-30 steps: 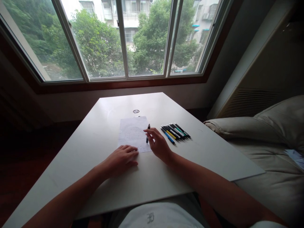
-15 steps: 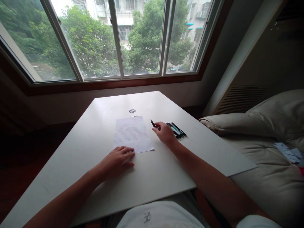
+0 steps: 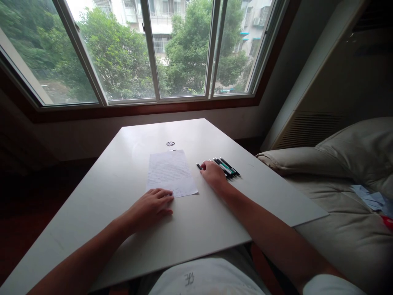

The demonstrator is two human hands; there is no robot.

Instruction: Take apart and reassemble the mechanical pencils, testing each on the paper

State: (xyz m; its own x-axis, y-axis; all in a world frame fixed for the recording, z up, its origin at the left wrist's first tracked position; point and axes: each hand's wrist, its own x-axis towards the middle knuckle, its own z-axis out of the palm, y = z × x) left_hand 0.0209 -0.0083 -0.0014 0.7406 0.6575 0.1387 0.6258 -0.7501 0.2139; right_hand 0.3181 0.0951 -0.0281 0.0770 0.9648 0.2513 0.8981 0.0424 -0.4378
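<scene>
Looking at a white table (image 3: 92, 196), cut off at the near left corner. Can't make out the writing on the paper sheet (image 3: 170, 170) lying flat there. Got the left hand (image 3: 152, 205) on its near edge, thumb spread from the fingers, same as half a second ago. Got the right hand (image 3: 214, 174) covering part of the row of pens (image 3: 228, 167), fingers curled at a dark pen (image 3: 198, 166); can't tell if clamped or just touching. Mostly hidden, lower than before, between sheet and row, long axis slanting away and leftward.
</scene>
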